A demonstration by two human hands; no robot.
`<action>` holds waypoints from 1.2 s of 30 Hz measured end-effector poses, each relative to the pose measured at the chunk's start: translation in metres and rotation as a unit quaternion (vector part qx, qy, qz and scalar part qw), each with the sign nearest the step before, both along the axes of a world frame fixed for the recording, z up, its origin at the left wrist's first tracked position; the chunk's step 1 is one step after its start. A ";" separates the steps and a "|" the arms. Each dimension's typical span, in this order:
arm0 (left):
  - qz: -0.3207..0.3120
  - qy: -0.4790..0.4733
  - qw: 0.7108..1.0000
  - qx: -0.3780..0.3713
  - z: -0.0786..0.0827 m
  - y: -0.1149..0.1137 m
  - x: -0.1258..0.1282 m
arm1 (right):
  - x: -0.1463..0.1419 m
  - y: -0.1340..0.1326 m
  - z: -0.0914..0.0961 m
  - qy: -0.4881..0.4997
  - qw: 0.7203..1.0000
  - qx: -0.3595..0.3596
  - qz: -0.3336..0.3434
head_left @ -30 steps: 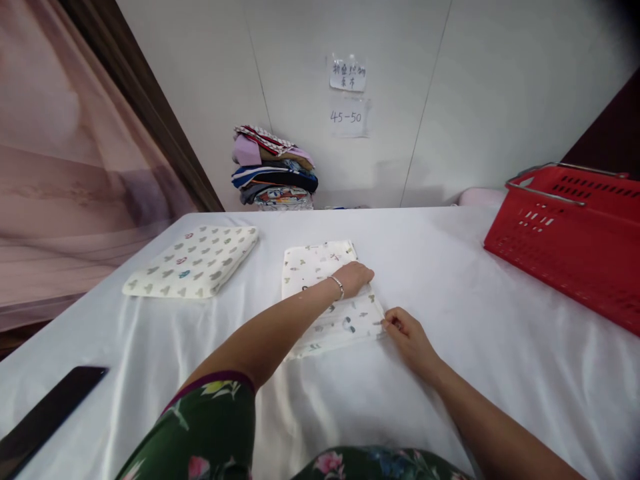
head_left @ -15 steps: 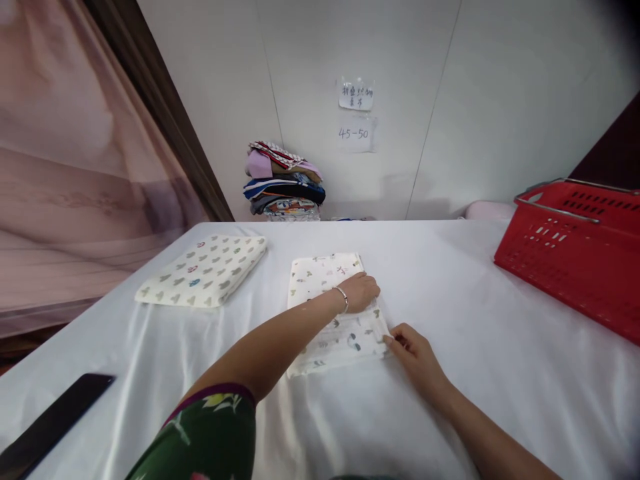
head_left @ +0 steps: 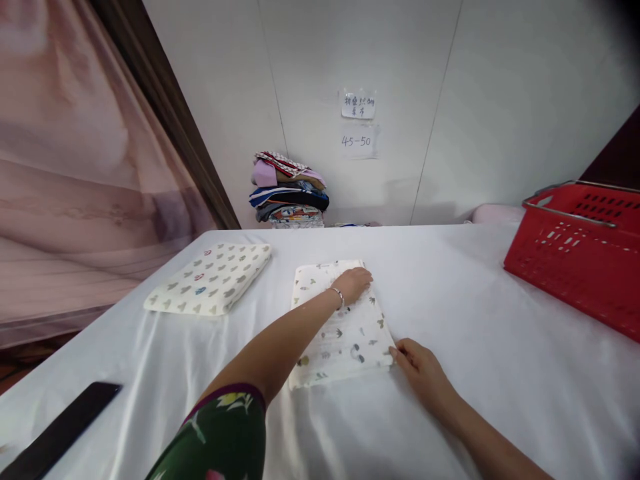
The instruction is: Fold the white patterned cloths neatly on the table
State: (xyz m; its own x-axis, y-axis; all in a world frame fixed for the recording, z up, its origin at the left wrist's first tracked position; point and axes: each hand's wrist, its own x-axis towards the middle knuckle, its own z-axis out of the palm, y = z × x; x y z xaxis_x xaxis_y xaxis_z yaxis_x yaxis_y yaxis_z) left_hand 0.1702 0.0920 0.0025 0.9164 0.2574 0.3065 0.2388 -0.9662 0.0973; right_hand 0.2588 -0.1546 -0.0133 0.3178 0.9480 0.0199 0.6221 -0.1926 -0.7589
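white cloths (head_left: 350,327) (head_left: 210,280), two folded, left hand (head_left: 356,281) on one, right hand (head_left: 423,370) touching

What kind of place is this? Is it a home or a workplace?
Probably a workstation for folding cloth, not a living room: a white-covered table with a folded printed cloth and a second folded cloth, a stack of folded clothes behind, and handwritten notes taped to the wall.

The white tabletop (head_left: 450,280) is laid with a centre cloth (head_left: 350,337), a far-left cloth (head_left: 210,279), a near-left phone (head_left: 60,430) and a right-hand basket (head_left: 575,267).
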 end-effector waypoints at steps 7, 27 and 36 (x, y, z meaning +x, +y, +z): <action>-0.012 0.020 0.999 0.027 0.001 0.034 0.006 | 0.001 0.000 -0.003 0.018 1.000 -0.001 0.000; -0.049 0.082 0.986 0.138 0.030 0.046 0.015 | 0.001 -0.001 -0.004 -0.006 1.000 0.000 0.006; -0.016 0.190 0.980 0.063 0.024 0.045 0.034 | 0.001 -0.001 -0.003 0.005 1.000 -0.009 0.004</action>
